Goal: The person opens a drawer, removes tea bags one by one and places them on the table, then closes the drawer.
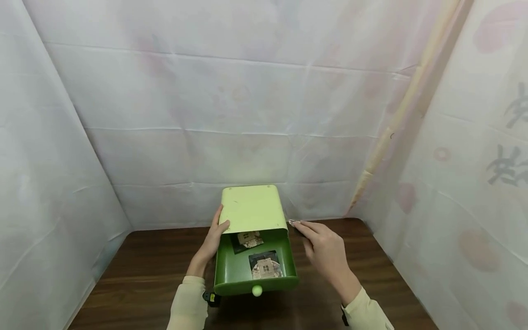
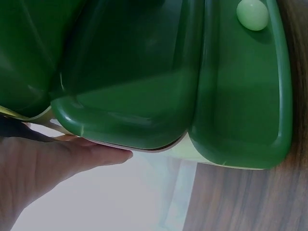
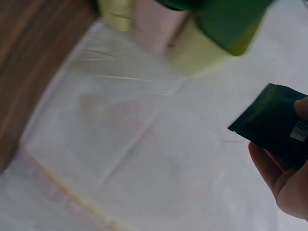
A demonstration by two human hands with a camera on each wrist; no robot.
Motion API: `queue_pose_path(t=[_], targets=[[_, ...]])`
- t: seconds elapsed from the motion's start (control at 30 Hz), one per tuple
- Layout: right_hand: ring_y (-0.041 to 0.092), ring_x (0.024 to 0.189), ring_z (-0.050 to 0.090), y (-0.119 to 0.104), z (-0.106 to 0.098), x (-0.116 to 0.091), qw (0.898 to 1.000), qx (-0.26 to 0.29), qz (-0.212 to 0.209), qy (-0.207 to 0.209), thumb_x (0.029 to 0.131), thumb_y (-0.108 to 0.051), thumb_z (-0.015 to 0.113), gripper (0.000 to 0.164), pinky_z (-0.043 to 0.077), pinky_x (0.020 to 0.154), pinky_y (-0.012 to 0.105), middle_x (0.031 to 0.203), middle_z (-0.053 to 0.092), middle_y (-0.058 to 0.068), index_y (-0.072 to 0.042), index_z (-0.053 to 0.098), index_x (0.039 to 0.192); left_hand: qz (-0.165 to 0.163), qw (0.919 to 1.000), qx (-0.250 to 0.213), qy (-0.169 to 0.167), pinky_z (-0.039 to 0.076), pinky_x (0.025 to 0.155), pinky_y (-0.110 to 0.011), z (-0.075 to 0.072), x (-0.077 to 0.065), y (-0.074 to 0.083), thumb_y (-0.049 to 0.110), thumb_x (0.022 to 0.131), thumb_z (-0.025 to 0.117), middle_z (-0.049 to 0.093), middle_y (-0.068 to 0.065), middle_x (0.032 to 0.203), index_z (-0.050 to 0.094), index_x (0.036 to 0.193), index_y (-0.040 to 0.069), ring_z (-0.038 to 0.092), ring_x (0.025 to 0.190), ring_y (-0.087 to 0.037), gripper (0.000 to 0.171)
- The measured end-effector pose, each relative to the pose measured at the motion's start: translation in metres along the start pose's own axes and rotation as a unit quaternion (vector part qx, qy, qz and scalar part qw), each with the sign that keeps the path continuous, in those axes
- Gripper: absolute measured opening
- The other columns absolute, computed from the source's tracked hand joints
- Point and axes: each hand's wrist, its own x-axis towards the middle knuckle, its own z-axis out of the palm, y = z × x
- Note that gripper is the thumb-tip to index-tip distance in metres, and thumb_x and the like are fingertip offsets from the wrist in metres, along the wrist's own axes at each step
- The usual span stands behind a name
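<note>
A small drawer cabinet (image 1: pixel 252 208) with a light green top stands in the middle of the table, its top green drawer (image 1: pixel 231 268) pulled out. Two printed black sachets lie inside: one sachet (image 1: pixel 266 266) near the drawer front, another sachet (image 1: pixel 249 240) farther back, partly under the cabinet top. My left hand (image 1: pixel 210 243) grips the cabinet's left side, thumb over the top edge. Right of the cabinet, my right hand (image 1: pixel 327 250) pinches another sachet (image 3: pixel 272 118). Its dark back and a white barcode label show in the right wrist view.
Lower drawers, including a green drawer front (image 2: pixel 245 106) with a light green knob (image 2: pixel 252 14), show in the left wrist view. The dark wooden table (image 1: pixel 144 275) is enclosed by pale patterned sheets (image 1: pixel 231 101) behind and at both sides.
</note>
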Motion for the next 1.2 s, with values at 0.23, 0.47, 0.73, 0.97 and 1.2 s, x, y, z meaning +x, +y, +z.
queue_pose_path(t=[0.23, 0.47, 0.73, 0.97, 1.2], targets=[[0.022, 0.099, 0.061, 0.026, 0.026, -0.018, 1.000, 0.013, -0.001, 0.004, 0.078, 0.001, 0.065, 0.041, 0.055, 0.068, 0.042, 0.111, 0.067, 0.007, -0.015, 0.067, 0.116, 0.003, 1.0000, -0.003, -0.001, 0.007, 0.106, -0.065, 0.000, 0.001, 0.002, 0.024, 0.103, 0.032, -0.015, -0.013, 0.154, -0.007, 0.149, 0.014, -0.010, 0.138, -0.032, 0.062], [0.022, 0.092, 0.063, 0.038, 0.056, -0.036, 0.998, 0.052, 0.027, -0.020, 0.079, 0.002, 0.066, 0.041, 0.038, 0.044, 0.026, 0.111, 0.067, 0.008, -0.016, 0.067, 0.116, 0.007, 1.0000, -0.001, 0.001, 0.006, 0.107, -0.064, -0.001, 0.004, 0.004, 0.023, 0.103, 0.032, -0.014, -0.014, 0.154, -0.007, 0.149, 0.012, -0.009, 0.138, -0.032, 0.061], [0.021, 0.091, 0.063, 0.049, 0.077, -0.048, 0.997, 0.052, 0.033, -0.055, 0.081, -0.002, 0.066, 0.039, 0.033, 0.043, 0.024, 0.112, 0.067, 0.007, -0.017, 0.066, 0.117, 0.008, 0.9998, -0.017, 0.001, 0.008, 0.108, -0.062, 0.003, 0.002, -0.003, 0.021, 0.103, 0.032, -0.014, -0.014, 0.154, -0.008, 0.149, 0.010, -0.008, 0.139, -0.030, 0.062], [0.023, 0.091, 0.063, 0.061, 0.099, -0.055, 0.993, 0.043, 0.049, -0.095, 0.081, -0.002, 0.065, 0.038, 0.047, 0.050, 0.032, 0.112, 0.067, 0.006, -0.017, 0.067, 0.116, 0.007, 0.9997, -0.023, 0.007, 0.008, 0.108, -0.061, 0.003, 0.003, -0.001, 0.022, 0.103, 0.033, -0.014, -0.013, 0.154, -0.008, 0.149, 0.012, -0.007, 0.139, -0.030, 0.063], [0.022, 0.093, 0.063, 0.069, 0.121, -0.075, 0.986, 0.036, 0.066, -0.151, 0.079, -0.001, 0.067, 0.038, 0.054, 0.062, 0.043, 0.109, 0.068, 0.003, -0.018, 0.069, 0.113, -0.008, 0.9998, -0.016, 0.002, 0.009, 0.108, -0.063, 0.003, -0.008, -0.004, 0.023, 0.103, 0.031, -0.016, -0.012, 0.154, -0.009, 0.149, 0.013, -0.008, 0.139, -0.031, 0.062]])
